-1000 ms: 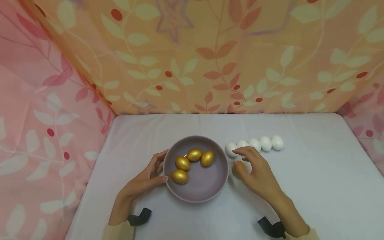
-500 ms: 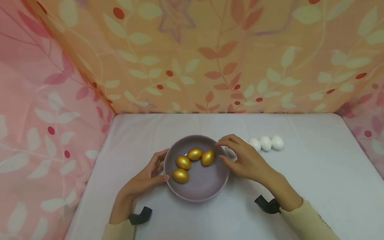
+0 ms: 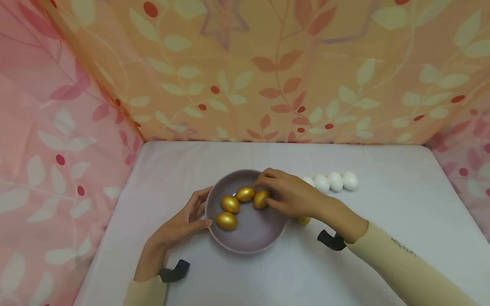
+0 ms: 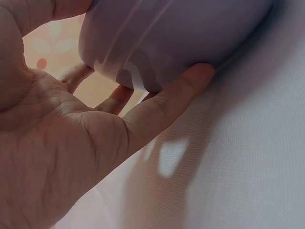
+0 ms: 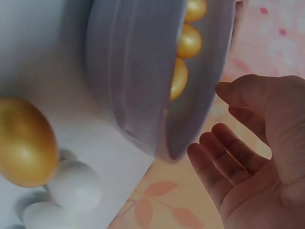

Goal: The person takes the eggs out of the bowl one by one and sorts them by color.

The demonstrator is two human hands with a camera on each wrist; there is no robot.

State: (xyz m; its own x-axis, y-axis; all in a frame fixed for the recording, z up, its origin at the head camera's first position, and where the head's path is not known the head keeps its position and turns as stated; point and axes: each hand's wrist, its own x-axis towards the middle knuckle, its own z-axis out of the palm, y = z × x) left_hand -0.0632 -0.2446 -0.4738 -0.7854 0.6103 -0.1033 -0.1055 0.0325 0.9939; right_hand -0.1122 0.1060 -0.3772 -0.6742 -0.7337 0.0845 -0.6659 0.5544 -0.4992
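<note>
A purple bowl stands on the table with several golden eggs inside. My left hand holds the bowl's left side, thumb at the rim; in the left wrist view its fingertips touch the outer wall. Over the right rim reaches my right hand, its fingertips beside the rightmost golden egg. The right wrist view shows loosely bent fingers with nothing between them. Another golden egg lies on the table right of the bowl, partly hidden by that hand.
A row of white eggs lies on the white tablecloth behind my right forearm, its left end partly covered. Patterned cloth hangs behind and along both sides of the table. Dark mounts sit at both wrists.
My right hand has moved left, from above the loose golden egg to over the bowl's right side. My left hand and the bowl keep their places; the eggs in the bowl look unchanged.
</note>
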